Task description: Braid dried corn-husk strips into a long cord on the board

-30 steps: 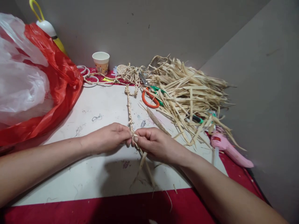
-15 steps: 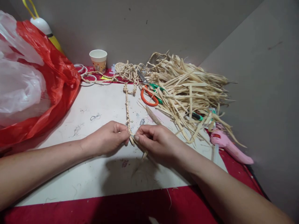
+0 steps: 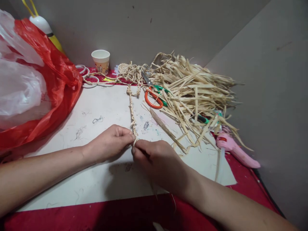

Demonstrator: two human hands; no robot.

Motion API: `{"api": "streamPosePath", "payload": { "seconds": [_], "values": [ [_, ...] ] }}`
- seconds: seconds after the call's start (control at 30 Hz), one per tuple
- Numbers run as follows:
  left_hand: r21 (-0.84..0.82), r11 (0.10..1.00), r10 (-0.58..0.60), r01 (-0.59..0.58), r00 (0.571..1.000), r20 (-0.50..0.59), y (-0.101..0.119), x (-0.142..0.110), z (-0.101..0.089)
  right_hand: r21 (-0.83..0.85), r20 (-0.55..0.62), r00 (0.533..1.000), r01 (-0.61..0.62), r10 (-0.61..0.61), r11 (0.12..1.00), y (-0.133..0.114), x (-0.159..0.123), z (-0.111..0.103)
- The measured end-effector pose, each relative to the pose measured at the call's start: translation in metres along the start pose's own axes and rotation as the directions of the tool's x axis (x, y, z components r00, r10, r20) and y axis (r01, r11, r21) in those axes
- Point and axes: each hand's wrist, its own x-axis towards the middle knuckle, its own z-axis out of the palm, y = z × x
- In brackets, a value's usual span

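Observation:
A thin braided straw cord (image 3: pixel 131 110) runs down the white board (image 3: pixel 72 179) toward me. My left hand (image 3: pixel 115 141) pinches the near end of this braid between thumb and fingers. Right beside it, my right hand (image 3: pixel 160 160) is closed on a straw strand (image 3: pixel 135 141) that comes out of the braid's end. The fingertips of both hands almost meet. Most of the strand's loose length is hidden under my right hand. Past the hands, the braid's far end joins a heap of coiled straw cord (image 3: pixel 131 72).
A pile of dry straw strips (image 3: pixel 192 83) lies at the back right, with orange-and-green scissors (image 3: pixel 154 98) at its left side. A pink glue gun (image 3: pixel 237 150) rests at the right edge. A paper cup (image 3: pixel 100 61), white rings (image 3: pixel 90 82) and a red plastic bag (image 3: pixel 64 86) stand left.
My right hand has moved down and left, closer to the left hand, drawing the strand toward me. The left hand has barely shifted and keeps its pinch.

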Motion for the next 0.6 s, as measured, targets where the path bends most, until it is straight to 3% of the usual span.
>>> {"api": "streamPosePath", "payload": {
  "seconds": [0.13, 0.27, 0.33, 0.4, 0.47, 0.53, 0.6],
  "values": [
    [-0.036, 0.999, -0.032, 0.033, 0.999, 0.030, 0.000, -0.002, 0.000, -0.194, 0.039, 0.995, 0.096, -0.090, 0.976, -0.003, -0.009, -0.002],
    [-0.111, 0.992, -0.061, 0.064, 0.998, 0.030, 0.003, -0.003, 0.000, -0.046, 0.220, 0.962, 0.179, -0.165, 0.983, -0.008, -0.018, -0.021],
    [-0.158, 0.985, -0.068, 0.073, 0.997, 0.033, 0.005, -0.003, 0.001, 0.103, 0.126, 0.984, 0.114, -0.126, 0.988, -0.008, -0.016, -0.033],
    [-0.226, 0.970, -0.077, 0.088, 0.995, 0.059, 0.008, -0.004, 0.002, 0.236, -0.029, 1.000, 0.011, -0.005, 0.972, -0.005, -0.008, -0.042],
    [-0.276, 0.956, -0.075, 0.096, 0.994, 0.084, 0.009, -0.004, 0.003, 0.334, -0.082, 0.990, -0.083, 0.116, 0.939, 0.000, 0.002, -0.045],
    [-0.300, 0.950, -0.064, 0.091, 0.993, 0.100, 0.009, -0.003, 0.002, 0.408, -0.010, 0.988, -0.134, 0.151, 0.903, 0.006, 0.011, -0.042],
    [-0.295, 0.952, -0.044, 0.078, 0.992, 0.119, 0.008, -0.003, 0.002, 0.461, 0.126, 0.986, -0.158, 0.112, 0.873, 0.014, 0.017, -0.035]
  ]
}}
